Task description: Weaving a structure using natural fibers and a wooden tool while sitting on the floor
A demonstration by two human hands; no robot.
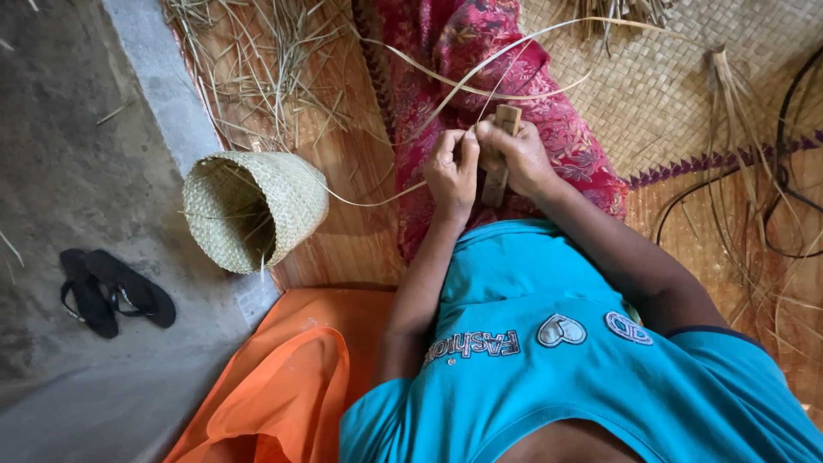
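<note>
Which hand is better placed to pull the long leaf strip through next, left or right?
Left, probably. The left hand pinches the leaf strip at its fingertips, while the right hand is wrapped around the small wooden tool and looks occupied holding it.

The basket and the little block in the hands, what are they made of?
The basket looks woven from pale dried leaf strips: matte, with a visible plaited weave. The block in the right hand seems bare, unfinished wood, tan and dull.

Left hand (452,171), right hand (517,154) side by side, grips closed.
</note>
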